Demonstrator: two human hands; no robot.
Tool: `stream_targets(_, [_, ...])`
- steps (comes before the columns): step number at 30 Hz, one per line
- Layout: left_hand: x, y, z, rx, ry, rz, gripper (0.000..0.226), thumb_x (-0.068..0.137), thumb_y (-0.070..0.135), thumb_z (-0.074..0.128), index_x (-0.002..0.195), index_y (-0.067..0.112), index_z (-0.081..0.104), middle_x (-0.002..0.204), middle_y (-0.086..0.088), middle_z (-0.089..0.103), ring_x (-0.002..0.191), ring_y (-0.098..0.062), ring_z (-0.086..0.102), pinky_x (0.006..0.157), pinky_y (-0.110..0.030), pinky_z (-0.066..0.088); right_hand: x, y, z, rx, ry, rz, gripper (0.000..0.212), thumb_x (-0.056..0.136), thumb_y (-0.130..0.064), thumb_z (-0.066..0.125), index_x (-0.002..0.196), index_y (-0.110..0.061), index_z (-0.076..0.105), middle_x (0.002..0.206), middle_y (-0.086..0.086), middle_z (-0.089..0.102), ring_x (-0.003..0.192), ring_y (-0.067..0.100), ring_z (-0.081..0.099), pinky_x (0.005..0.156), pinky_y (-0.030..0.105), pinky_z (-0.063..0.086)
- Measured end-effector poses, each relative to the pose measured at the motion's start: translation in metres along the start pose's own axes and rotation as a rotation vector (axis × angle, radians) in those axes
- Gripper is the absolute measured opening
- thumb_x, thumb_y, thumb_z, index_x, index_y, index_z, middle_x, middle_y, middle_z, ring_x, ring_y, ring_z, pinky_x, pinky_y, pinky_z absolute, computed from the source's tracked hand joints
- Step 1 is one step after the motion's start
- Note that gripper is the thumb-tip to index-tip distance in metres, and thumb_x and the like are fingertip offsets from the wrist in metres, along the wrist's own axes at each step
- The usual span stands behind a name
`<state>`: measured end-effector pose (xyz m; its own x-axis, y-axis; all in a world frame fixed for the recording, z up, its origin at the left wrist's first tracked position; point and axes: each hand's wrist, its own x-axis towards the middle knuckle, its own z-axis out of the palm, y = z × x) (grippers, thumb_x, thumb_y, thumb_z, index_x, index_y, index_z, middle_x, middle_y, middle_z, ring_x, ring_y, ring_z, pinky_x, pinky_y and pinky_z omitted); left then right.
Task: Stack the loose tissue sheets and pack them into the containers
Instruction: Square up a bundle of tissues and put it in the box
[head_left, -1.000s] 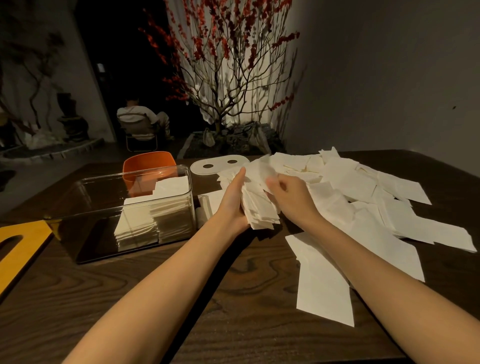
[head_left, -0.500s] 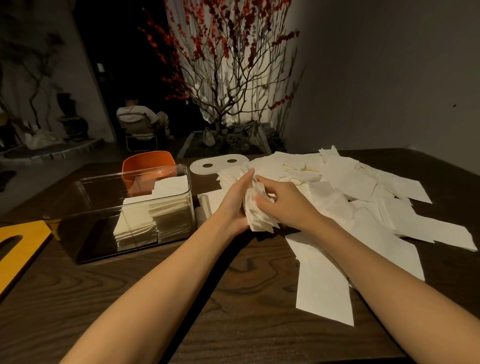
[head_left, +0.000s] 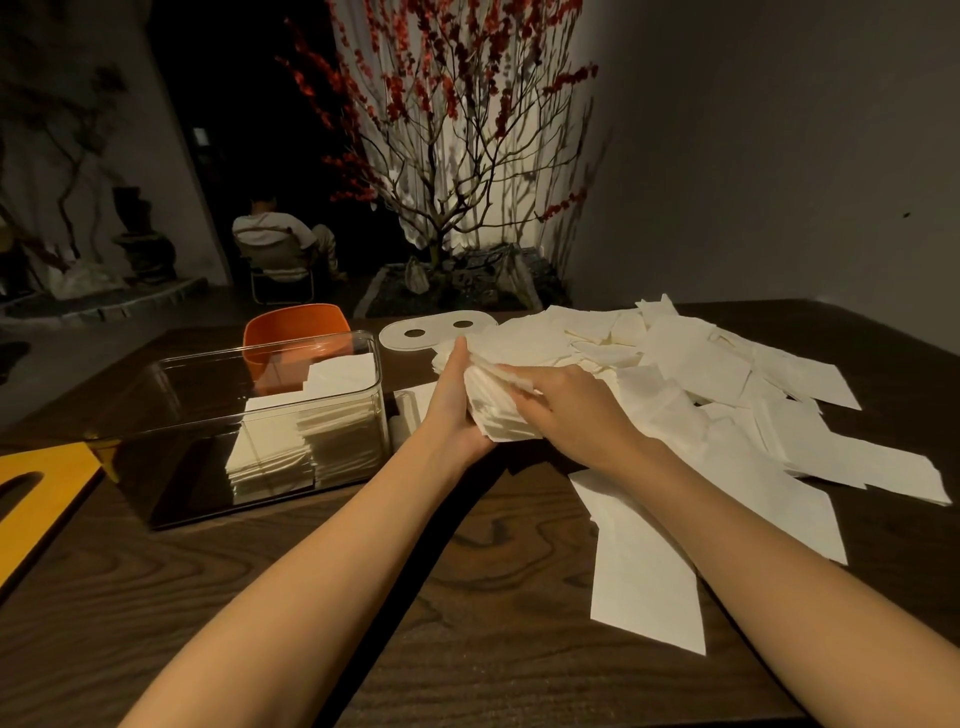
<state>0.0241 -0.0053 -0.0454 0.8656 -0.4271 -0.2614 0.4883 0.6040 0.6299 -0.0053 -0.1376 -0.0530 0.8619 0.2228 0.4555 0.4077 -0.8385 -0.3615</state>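
A thick stack of white tissue sheets (head_left: 498, 410) stands on edge between my hands at the table's middle. My left hand (head_left: 452, 400) holds its left side, fingers up along the stack. My right hand (head_left: 571, 410) covers its right side, fingers curled over the top sheets. A clear plastic container (head_left: 171, 395) stands to the left, holding two piles of stacked tissues (head_left: 311, 441) at its right end. Loose tissue sheets (head_left: 727, 374) lie scattered across the right half of the table.
An orange container (head_left: 296, 327) stands behind the clear one. A white oval lid with two holes (head_left: 436, 327) lies at the back. A yellow lid (head_left: 36, 499) lies at the left edge. One long sheet (head_left: 644, 577) lies near my right forearm. A person sits far behind.
My right hand has folded down over the fanned sheets, and both hands have pressed the stack tighter together and tilted it. The container and loose sheets stay put.
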Motion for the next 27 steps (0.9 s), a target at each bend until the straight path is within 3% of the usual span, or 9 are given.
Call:
stream_targets(5, [-0.003, 0.000, 0.001, -0.041, 0.009, 0.017, 0.050, 0.090, 0.050, 0.058, 0.101, 0.001, 0.057, 0.095, -0.019, 0.067, 0.093, -0.032, 0.063, 0.096, -0.045, 0.046, 0.001, 0.000, -0.002, 0.000, -0.054, -0.012, 0.040, 0.097, -0.036, 0.051, 0.135, -0.026, 0.053, 0.135, -0.003, 0.057, 0.121, 0.018, 0.055, 0.098, 0.033, 0.044])
stream_targets(8, [-0.004, -0.001, 0.003, -0.053, 0.023, 0.025, 0.042, 0.090, 0.044, 0.061, 0.098, 0.003, 0.059, 0.092, -0.016, 0.066, 0.091, -0.029, 0.062, 0.101, -0.045, 0.045, 0.002, 0.006, -0.003, 0.078, -0.045, -0.001, 0.042, 0.093, -0.046, 0.051, 0.129, -0.026, 0.060, 0.134, -0.006, 0.057, 0.123, 0.014, 0.054, 0.100, 0.032, 0.042])
stream_targets(10, [-0.006, 0.000, 0.003, -0.018, 0.044, 0.048, 0.034, 0.092, 0.037, 0.061, 0.095, 0.003, 0.058, 0.087, -0.019, 0.069, 0.094, -0.032, 0.063, 0.095, -0.047, 0.048, 0.003, 0.009, -0.004, 0.130, -0.018, 0.024, 0.040, 0.094, -0.047, 0.046, 0.125, -0.027, 0.064, 0.131, -0.007, 0.060, 0.120, 0.013, 0.055, 0.097, 0.031, 0.044])
stream_targets(12, [-0.006, 0.001, 0.003, 0.012, 0.076, 0.063, 0.025, 0.091, 0.028, 0.062, 0.099, 0.006, 0.054, 0.099, -0.018, 0.066, 0.104, -0.032, 0.062, 0.094, -0.047, 0.048, 0.004, 0.014, -0.005, 0.121, 0.027, 0.068, 0.037, 0.096, -0.045, 0.044, 0.120, -0.028, 0.067, 0.126, -0.007, 0.064, 0.113, 0.013, 0.058, 0.091, 0.029, 0.047])
stream_targets(14, [-0.005, 0.001, 0.002, 0.041, 0.097, 0.071, 0.017, 0.090, 0.019, 0.062, 0.098, 0.007, 0.052, 0.097, -0.014, 0.060, 0.092, -0.025, 0.061, 0.087, -0.042, 0.049, 0.006, 0.020, -0.003, 0.033, 0.071, 0.123, 0.033, 0.097, -0.041, 0.048, 0.121, -0.027, 0.066, 0.123, -0.005, 0.066, 0.107, 0.013, 0.061, 0.088, 0.029, 0.051])
stream_targets(16, [-0.004, 0.000, 0.001, 0.064, 0.119, 0.065, 0.009, 0.089, 0.011, 0.060, 0.090, 0.007, 0.052, 0.085, -0.012, 0.055, 0.078, -0.020, 0.056, 0.079, -0.038, 0.050, 0.007, 0.027, -0.002, -0.057, 0.063, 0.166, 0.031, 0.097, -0.034, 0.051, 0.124, -0.028, 0.064, 0.125, -0.003, 0.065, 0.107, 0.014, 0.061, 0.088, 0.030, 0.052])
stream_targets(21, [0.002, 0.002, -0.001, 0.141, 0.179, 0.126, 0.019, 0.088, 0.010, 0.056, 0.105, 0.009, 0.048, 0.085, -0.011, 0.048, 0.076, -0.017, 0.052, 0.069, -0.034, 0.048, 0.003, 0.041, -0.005, -0.256, -0.128, 0.140, 0.042, 0.092, -0.031, 0.058, 0.133, -0.020, 0.055, 0.137, 0.002, 0.054, 0.123, 0.021, 0.048, 0.097, 0.036, 0.045])
stream_targets(24, [0.005, 0.003, -0.004, 0.183, 0.201, 0.141, 0.007, 0.088, 0.012, 0.053, 0.093, 0.011, 0.047, 0.082, -0.010, 0.044, 0.072, -0.017, 0.048, 0.068, -0.033, 0.044, 0.003, 0.049, -0.004, -0.250, -0.285, 0.118, 0.067, 0.086, -0.032, 0.062, 0.147, -0.023, 0.035, 0.153, -0.001, 0.035, 0.141, 0.020, 0.028, 0.114, 0.041, 0.027])
stream_targets(27, [0.006, 0.003, -0.005, 0.213, 0.201, 0.141, 0.004, 0.088, 0.011, 0.051, 0.089, 0.011, 0.047, 0.080, -0.009, 0.044, 0.070, -0.017, 0.047, 0.067, -0.033, 0.043, 0.006, 0.056, -0.003, -0.269, -0.307, 0.103, 0.076, 0.086, -0.029, 0.063, 0.151, -0.028, 0.023, 0.158, -0.004, 0.023, 0.145, 0.018, 0.018, 0.119, 0.040, 0.019])
